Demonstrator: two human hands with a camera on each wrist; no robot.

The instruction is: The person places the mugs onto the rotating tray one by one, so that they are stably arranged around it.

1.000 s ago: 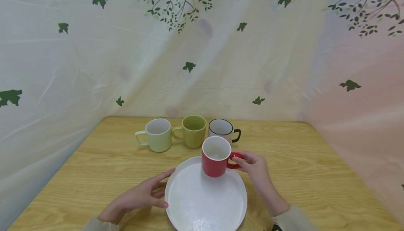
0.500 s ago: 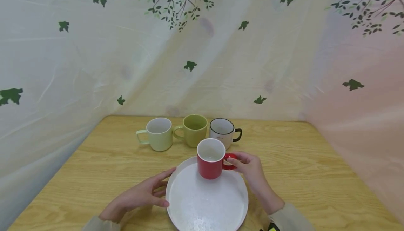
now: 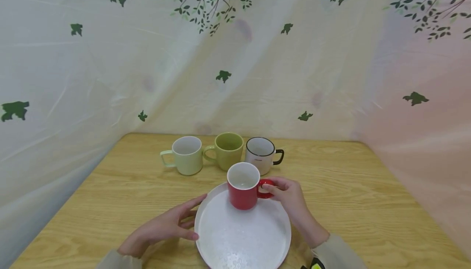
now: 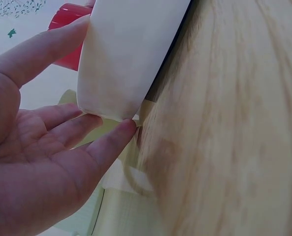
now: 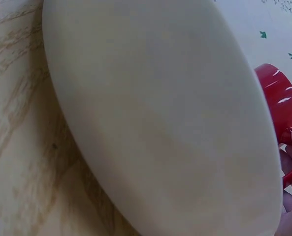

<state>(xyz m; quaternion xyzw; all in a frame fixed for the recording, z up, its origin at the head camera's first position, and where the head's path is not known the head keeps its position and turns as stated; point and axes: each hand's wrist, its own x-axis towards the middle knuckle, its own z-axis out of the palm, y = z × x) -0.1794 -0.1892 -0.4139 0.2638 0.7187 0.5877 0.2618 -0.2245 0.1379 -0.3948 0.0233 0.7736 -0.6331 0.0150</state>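
A red mug, white inside, stands upright over the far part of a round white tray; whether its base touches the tray I cannot tell. My right hand pinches the mug's handle between thumb and fingers. At the tray's left edge, my left hand touches the rim with fingers spread and fairly straight. The left wrist view shows the thumb and fingertips of the left hand against the tray's wall. In the right wrist view the tray's side hides much of the scene, with the red mug beyond it.
Behind the tray, a pale green mug, an olive green mug and a white mug with a black rim stand in a row on the wooden table. A leaf-patterned cloth hangs behind.
The right hand has brought the red mug a little to the left and down over the tray. My left hand stays at the tray's edge; the whole view has shifted slightly.
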